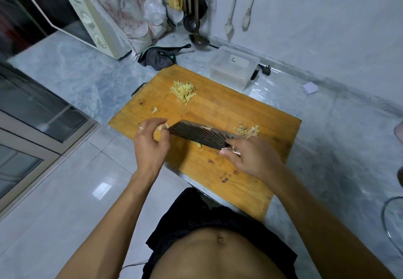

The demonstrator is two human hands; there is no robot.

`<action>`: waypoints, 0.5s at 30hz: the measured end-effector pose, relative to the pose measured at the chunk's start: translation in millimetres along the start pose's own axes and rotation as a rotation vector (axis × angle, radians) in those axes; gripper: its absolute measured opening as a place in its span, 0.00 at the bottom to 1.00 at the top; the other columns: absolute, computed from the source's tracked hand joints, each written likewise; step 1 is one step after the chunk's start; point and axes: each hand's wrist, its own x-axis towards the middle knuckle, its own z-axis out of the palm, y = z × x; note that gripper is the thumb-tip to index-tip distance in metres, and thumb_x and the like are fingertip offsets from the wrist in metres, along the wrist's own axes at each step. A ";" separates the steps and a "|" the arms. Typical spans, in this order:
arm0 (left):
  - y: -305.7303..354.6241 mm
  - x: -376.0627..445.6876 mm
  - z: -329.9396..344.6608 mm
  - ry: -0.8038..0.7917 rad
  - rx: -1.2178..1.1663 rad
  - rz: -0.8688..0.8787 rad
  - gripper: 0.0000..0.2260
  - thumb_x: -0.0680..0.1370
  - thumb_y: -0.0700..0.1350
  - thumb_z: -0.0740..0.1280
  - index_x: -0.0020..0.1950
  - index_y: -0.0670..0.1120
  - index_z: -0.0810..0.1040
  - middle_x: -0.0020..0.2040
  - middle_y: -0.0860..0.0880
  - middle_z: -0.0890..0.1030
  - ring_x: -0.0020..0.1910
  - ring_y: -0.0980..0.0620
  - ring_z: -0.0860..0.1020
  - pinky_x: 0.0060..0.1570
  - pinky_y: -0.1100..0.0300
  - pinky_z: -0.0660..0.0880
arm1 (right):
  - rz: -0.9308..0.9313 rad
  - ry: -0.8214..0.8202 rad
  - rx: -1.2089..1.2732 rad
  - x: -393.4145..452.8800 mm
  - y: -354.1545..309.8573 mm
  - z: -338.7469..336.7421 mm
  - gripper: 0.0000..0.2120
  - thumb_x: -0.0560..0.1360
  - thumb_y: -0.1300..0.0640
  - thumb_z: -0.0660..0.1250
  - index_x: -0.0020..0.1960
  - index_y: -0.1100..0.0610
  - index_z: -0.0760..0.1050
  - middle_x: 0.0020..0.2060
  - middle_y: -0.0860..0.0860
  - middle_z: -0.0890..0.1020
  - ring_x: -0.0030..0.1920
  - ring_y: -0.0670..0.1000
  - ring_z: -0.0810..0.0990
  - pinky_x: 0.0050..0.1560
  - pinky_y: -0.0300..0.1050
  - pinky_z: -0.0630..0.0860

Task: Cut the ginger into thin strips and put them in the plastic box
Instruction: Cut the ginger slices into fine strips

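Note:
On the wooden cutting board my right hand grips the handle of a dark cleaver, its blade lying nearly flat and pointing left. My left hand pinches a small ginger piece at the blade's tip. A pile of thin ginger strips lies at the board's far side. More cut ginger sits by the blade's right end. A stray ginger bit lies left of the pile. The clear plastic box stands beyond the board.
A microwave stands at the back left, a dark cloth beside it. Ladles hang at the wall. A black plug lies right of the box. A glass lid edge shows at the right. The counter edge runs under the board.

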 end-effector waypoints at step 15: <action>24.3 59.6 49.5 -0.982 -0.109 -0.202 0.02 0.75 0.41 0.73 0.46 0.46 0.86 0.40 0.54 0.85 0.40 0.61 0.82 0.44 0.64 0.76 | -0.208 0.194 -0.161 -36.9 4.4 14.0 0.28 0.72 0.32 0.59 0.54 0.53 0.84 0.28 0.49 0.82 0.25 0.50 0.79 0.22 0.37 0.67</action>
